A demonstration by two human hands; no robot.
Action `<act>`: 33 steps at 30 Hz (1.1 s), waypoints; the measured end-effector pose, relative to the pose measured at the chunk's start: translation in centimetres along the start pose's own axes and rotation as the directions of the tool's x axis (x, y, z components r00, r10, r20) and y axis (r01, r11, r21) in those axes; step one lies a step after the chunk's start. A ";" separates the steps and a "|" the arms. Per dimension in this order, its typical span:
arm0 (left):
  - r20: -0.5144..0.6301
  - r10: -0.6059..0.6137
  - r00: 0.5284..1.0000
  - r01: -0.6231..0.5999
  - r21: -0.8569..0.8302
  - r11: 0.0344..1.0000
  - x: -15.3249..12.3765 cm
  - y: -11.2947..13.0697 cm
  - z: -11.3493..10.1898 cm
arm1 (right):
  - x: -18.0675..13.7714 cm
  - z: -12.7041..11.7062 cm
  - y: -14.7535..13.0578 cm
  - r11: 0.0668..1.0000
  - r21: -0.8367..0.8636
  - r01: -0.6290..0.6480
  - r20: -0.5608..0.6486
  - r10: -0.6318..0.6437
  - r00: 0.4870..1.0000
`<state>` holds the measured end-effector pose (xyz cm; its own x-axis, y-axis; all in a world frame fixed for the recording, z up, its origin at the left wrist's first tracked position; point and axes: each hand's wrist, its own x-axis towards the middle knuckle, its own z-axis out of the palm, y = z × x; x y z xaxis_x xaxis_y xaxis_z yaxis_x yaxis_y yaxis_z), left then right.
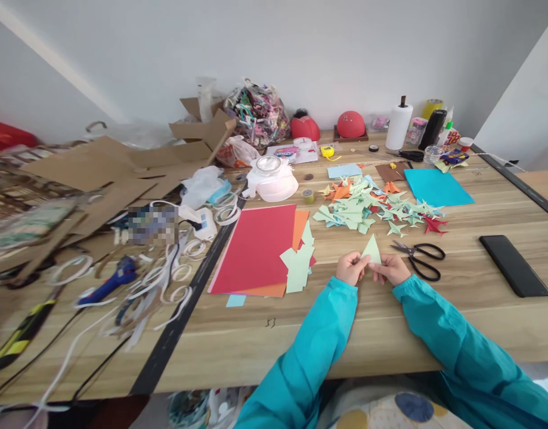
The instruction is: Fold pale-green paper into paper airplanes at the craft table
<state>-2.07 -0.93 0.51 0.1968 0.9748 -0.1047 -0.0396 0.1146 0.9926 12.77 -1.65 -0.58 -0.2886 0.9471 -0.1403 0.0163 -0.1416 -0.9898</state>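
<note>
Between my two hands is a small pale green piece of paper [372, 249], folded to a point at the top. My left hand [350, 268] pinches its lower left edge. On the lower right, my right hand [391, 269] grips the same paper, its fingers closed. Just beyond lies a heap of folded paper pieces [354, 205], mostly light green with some orange, blue and red. Black-handled scissors [423, 259] rest partly open to the right of my right hand. To the left, pale green paper strips [299, 265] overlap a stack of red paper [258, 247].
A black phone [515, 265] lies at the right. Blue paper [438, 186] is behind the heap. On the left are a blue glue gun [110, 283], a white power strip [204, 225], tangled cords and cardboard [166, 158]. A white bottle [398, 128] stands at the back.
</note>
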 end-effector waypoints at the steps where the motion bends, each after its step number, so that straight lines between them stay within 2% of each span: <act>1: 0.005 0.006 1.000 -0.006 -0.015 1.000 0.0 0.0 0.0 | 0.0 0.1 -0.1 1.000 0.000 -0.003 -0.005 0.003 1.000; 6: 0.005 0.018 1.000 -0.018 -0.001 1.000 0.0 0.1 -0.1 | -0.3 0.5 -0.8 0.999 -0.038 -0.004 -0.028 0.003 1.000; 15: -0.077 0.049 0.996 -0.052 -0.044 0.998 -0.1 0.3 0.0 | -0.4 0.6 -0.8 0.981 -0.191 0.032 -0.135 -0.058 0.989; 20: -0.130 0.034 0.991 -0.043 -0.068 0.997 0.0 0.2 -0.1 | -0.3 0.7 -0.9 0.983 -0.183 0.028 -0.163 -0.059 0.985; 24: -0.120 0.034 0.992 -0.043 -0.073 0.996 0.1 0.1 -0.3 | -0.3 0.6 -0.9 0.985 -0.173 0.025 -0.163 -0.054 0.985; 29: -0.153 0.026 0.988 -0.049 -0.150 0.987 0.3 0.1 -0.6 | -0.2 0.5 -0.8 0.991 -0.135 0.019 -0.164 -0.041 0.986; 33: -0.082 0.025 0.996 -0.032 -0.088 0.996 0.0 0.3 -0.3 | 0.0 0.2 -0.7 0.996 -0.076 0.044 -0.182 -0.057 0.982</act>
<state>-2.34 -0.90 0.79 0.1144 0.9898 -0.0845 -0.1318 0.0994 0.9863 12.57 -1.60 0.13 -0.1098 0.9902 -0.0858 0.0767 -0.0776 -0.9940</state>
